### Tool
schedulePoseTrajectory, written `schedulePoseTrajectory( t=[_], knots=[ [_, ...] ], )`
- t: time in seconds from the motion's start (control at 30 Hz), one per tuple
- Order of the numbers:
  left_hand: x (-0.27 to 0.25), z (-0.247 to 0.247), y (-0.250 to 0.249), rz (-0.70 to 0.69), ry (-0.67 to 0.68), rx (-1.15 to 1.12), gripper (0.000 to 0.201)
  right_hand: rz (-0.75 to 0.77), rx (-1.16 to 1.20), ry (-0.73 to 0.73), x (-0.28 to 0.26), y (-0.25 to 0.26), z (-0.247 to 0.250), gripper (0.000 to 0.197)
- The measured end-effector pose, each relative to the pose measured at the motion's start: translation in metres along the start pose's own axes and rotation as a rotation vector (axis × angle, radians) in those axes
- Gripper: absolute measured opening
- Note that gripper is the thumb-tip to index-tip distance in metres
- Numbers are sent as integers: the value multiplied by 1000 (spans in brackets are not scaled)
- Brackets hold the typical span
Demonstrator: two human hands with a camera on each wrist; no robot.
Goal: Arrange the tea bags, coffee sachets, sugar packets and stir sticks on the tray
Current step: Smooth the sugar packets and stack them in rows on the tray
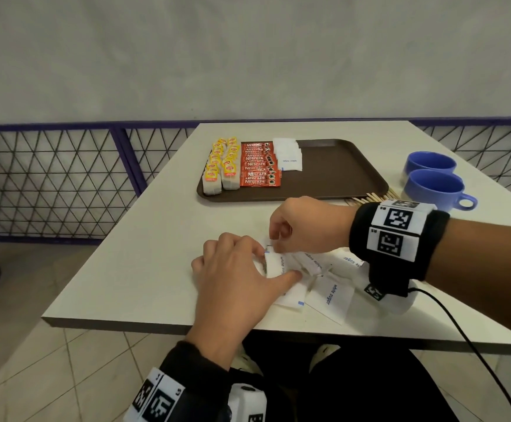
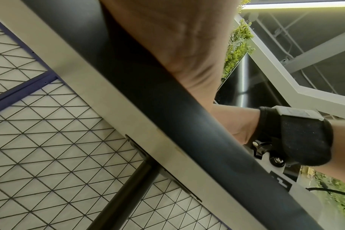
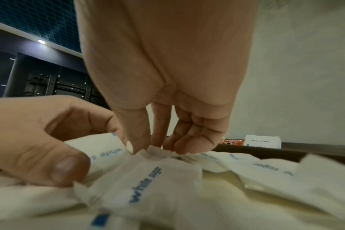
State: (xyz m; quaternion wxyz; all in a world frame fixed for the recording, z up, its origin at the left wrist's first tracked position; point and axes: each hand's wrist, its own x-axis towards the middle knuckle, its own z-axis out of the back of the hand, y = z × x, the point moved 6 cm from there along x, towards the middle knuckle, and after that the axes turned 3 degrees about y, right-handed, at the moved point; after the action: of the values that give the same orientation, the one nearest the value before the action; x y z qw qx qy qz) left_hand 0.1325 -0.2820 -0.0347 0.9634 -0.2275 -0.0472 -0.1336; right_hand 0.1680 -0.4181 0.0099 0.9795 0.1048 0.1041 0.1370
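Fingers of the right hand (image 3: 148, 149) pinch one white paper sugar packet (image 3: 148, 179) in the loose pile on the near tabletop (image 1: 132, 254); the left hand (image 1: 232, 278) grips another. Sugar step is half done; next, both go to the brown plastic tray (image 1: 339, 172), beside the sugar stack (image 1: 287, 153).

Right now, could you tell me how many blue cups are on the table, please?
2. One blue cup stands right of the tray, farther back; the other cup stands in front of it, its handle pointing right. None appears hidden.
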Motion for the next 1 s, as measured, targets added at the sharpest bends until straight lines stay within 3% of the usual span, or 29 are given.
schedulePoseTrajectory(
  t=[0.07,0.17,0.3,0.4,0.57,0.63,0.9,1.0],
  knots=[
    [0,1,-1,-30,-18,-54,50,-6,50,-6,1,-2,-1,3],
    [-2,4,0,-71,-76,-193,30,12,161,-26,1,-3,2,5],
    [-4,13,13,-46,-214,-500,13,81,517,-31,-6,5,15,9],
    [-4,14,22,5,-203,-712,10,131,679,-23,-12,9,22,11],
    [-6,20,22,8,-170,-945,21,200,668,-22,-16,14,26,4],
    [-6,21,21,-3,-158,-959,27,205,685,-40,-16,15,25,2],
    [-6,14,15,-23,-97,-778,11,196,549,-8,-15,17,19,5],
    [-8,15,12,-11,-107,-716,13,144,514,-37,-13,14,18,15]
  ],
)
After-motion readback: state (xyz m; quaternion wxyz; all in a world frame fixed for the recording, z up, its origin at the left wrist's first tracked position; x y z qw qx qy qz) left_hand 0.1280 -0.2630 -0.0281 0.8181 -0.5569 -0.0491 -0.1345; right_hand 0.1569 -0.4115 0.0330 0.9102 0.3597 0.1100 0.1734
